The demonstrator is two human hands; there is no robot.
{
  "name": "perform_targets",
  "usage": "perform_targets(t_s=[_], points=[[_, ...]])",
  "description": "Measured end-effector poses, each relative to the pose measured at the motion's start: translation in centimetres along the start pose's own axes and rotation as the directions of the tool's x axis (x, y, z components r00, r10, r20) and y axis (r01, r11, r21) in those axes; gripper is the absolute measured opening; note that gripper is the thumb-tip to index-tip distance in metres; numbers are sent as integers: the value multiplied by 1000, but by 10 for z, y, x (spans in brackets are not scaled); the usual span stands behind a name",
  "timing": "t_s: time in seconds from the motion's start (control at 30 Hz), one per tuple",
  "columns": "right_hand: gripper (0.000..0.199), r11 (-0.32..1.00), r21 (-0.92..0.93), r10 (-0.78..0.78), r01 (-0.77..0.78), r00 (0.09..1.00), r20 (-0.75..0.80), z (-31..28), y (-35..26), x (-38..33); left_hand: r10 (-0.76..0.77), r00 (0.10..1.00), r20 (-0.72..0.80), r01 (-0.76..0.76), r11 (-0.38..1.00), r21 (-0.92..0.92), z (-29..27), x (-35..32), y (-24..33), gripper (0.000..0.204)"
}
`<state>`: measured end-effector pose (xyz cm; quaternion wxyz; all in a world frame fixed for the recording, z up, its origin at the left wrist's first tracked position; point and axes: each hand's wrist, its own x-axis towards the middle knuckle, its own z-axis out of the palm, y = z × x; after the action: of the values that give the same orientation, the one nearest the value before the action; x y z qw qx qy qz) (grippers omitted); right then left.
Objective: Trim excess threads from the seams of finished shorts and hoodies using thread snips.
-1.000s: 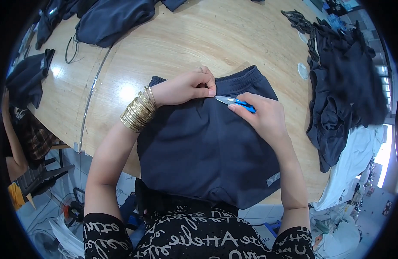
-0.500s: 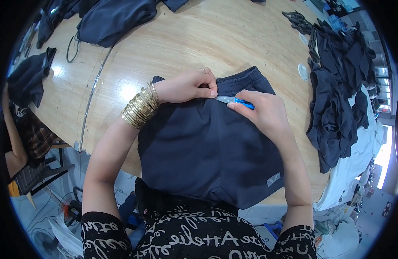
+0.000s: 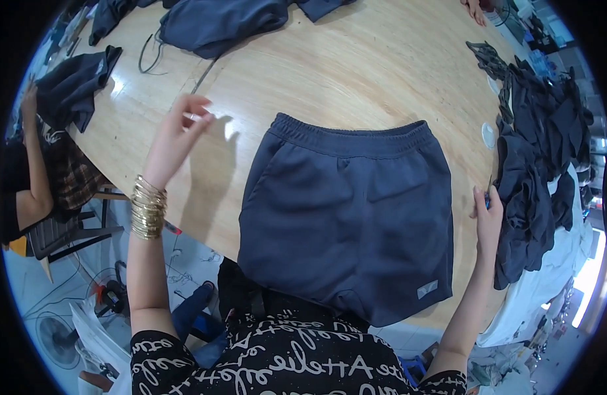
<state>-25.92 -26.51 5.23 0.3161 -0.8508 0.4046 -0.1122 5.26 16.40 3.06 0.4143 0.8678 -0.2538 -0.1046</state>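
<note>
Dark navy shorts [image 3: 346, 210] lie flat before me, the elastic waistband at the far side and a small light patch on the lower right leg. My left hand [image 3: 182, 135] hovers over the table left of the waistband, its fingers apart and holding nothing. Off the right side of the shorts, my right hand [image 3: 489, 220] is closed around blue-handled thread snips [image 3: 488, 202]. Most of the snips is hidden by the fingers; a thin blade points away from me, close to a dark heap of garments.
The garment heap [image 3: 527, 191] runs along the right side, with white cloth [image 3: 557, 263] beside it. More dark garments [image 3: 221, 26] lie at the far left. A co-worker's hand [image 3: 30, 99] touches a dark garment [image 3: 79, 85]; another person's hand [image 3: 473, 10] shows at the far right.
Both hands have left the shorts' waistband: my left went out to the left and opened, my right moved right with the snips. The shorts now lie flatter.
</note>
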Motion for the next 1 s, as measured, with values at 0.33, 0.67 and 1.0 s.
perform_targets(t_s=[0.33, 0.67, 1.0], points=[[18, 935, 303, -227, 186, 968, 107, 65, -95, -26, -146, 861, 488, 449, 668, -593, 81, -19, 51, 24], [37, 808, 111, -587, 578, 806, 80, 66, -173, -114, -18, 864, 504, 489, 273, -828, 64, -76, 120, 38], [34, 688, -205, -709, 696, 705, 18, 56, -170, -126, -6, 920, 391, 366, 364, -856, 63, -93, 129, 45]])
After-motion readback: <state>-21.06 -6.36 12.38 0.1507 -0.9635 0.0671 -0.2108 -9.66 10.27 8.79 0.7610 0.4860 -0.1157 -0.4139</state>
